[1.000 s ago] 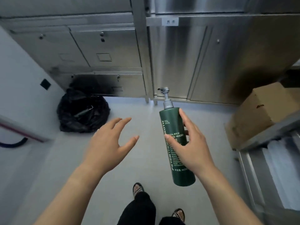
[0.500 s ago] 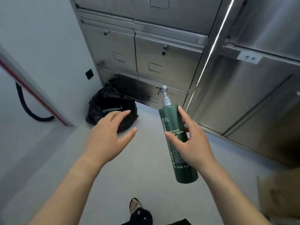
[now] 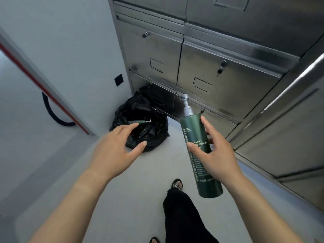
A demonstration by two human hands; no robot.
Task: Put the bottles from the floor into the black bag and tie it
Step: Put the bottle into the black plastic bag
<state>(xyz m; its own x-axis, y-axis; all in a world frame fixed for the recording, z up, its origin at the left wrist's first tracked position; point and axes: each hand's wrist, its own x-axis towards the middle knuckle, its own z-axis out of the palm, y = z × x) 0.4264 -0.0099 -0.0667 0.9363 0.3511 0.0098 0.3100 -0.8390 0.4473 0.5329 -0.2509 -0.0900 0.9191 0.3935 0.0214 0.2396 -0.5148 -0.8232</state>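
Head view: right hand (image 3: 217, 155) gripping green pump hand-wash bottle (image 3: 199, 151) upright in the air, left hand (image 3: 114, 151) empty with fingers spread, black bag (image 3: 140, 127) open on floor (image 3: 149, 181) in corner against steel lockers (image 3: 201, 67), another bottle (image 3: 138, 122) inside it.

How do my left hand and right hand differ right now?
The right hand grips the green pump bottle; the left hand holds nothing. The right hand's fingers curl round the bottle; the left hand's are spread. The left hand reaches toward the black bag; the right hand is nearer the steel cabinets. Both are bare.
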